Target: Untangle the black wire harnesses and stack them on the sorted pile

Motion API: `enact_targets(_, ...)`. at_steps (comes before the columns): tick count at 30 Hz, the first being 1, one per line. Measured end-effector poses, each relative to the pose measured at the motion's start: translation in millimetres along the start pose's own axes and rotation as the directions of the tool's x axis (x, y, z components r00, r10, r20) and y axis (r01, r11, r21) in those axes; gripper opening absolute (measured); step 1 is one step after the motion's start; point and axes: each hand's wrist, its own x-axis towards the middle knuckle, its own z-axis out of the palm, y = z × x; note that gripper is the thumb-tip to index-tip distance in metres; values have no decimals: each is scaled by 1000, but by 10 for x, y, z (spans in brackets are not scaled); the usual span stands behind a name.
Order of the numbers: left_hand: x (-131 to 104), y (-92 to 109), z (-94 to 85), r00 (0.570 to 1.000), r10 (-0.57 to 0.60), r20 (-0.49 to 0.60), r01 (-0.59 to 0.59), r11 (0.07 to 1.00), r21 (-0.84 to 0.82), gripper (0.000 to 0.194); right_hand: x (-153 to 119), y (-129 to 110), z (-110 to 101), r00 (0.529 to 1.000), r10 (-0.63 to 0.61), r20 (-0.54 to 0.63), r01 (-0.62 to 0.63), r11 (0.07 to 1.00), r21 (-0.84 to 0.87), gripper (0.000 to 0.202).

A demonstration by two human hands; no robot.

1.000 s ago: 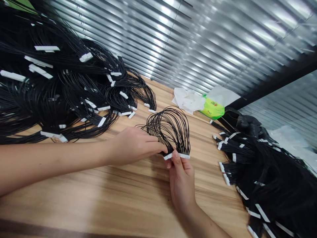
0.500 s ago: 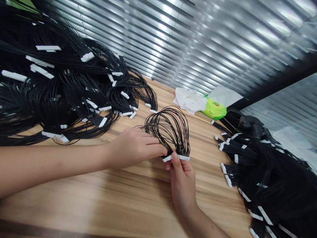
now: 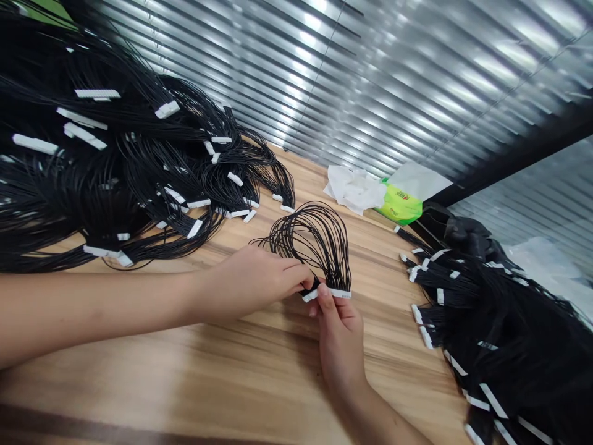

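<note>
A wire harness (image 3: 340, 247) of thin black wires arches in a loop above the table, with white connectors at its ends. My right hand (image 3: 340, 334) pinches the white connectors (image 3: 341, 293) between thumb and fingers; two ends appear to lie side by side there. From the left, my left hand (image 3: 271, 278) reaches across with its fingers closed on the black wires, close behind the left connector. Its fingertips are partly hidden, and the wires beyond it run behind the hand.
A large heap of black harnesses (image 3: 143, 154) with white connectors covers the left side. Another pile (image 3: 514, 334) lies at right. A green tissue pack (image 3: 402, 203) and crumpled white tissue (image 3: 354, 188) rest near the corrugated metal wall (image 3: 296, 80) behind the wooden table (image 3: 259, 377).
Both hands and the held harness have barely moved; the connector ends sit very slightly further left. The view has shifted a little.
</note>
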Motion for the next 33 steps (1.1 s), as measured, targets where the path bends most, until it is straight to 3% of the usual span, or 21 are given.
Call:
enact_targets(3,-9,43,-17,999,-14,49,13,1000,22,8,-11,-8,6,1000,-4,14,4,1000,-10,32)
enact_targets(6,-2,62,-17,999,19,30,-21,997,78,3,-13,-12,5,999,-7,32,7,1000,-8,30)
enact_targets(10,34,44,-42,987,128,-97,-101,965,244,15,10,-20,1,1000,1,27,-2,999,48,31)
enact_targets(13,52,43,-104,946,255,-201,-192,939,286,27,29,-43,11,1000,9,-6,-9,994,110,33)
enact_targets(18,-12,130,-79,852,476,-217,-486,874,8,34,35,-92,34,999,20,-50,-12,989,150,35)
enact_targets(21,-62,152,24,839,522,-153,-538,837,-97,30,38,-106,40,999,-2,-40,8,988,155,36)
enact_targets(23,-73,126,67,861,488,-147,-503,858,-100,26,42,-106,44,999,-7,-42,14,986,166,36)
enact_targets(26,-63,59,76,913,341,-224,-371,923,-105,24,48,-97,50,999,4,-52,6,981,195,37)
enact_targets(29,-60,11,73,939,209,-273,-252,959,-131,20,47,-91,51,999,12,-52,0,977,214,36)
enact_targets(33,-67,-9,89,965,115,-236,-159,971,-180,14,43,-93,44,999,0,-52,12,975,224,32)
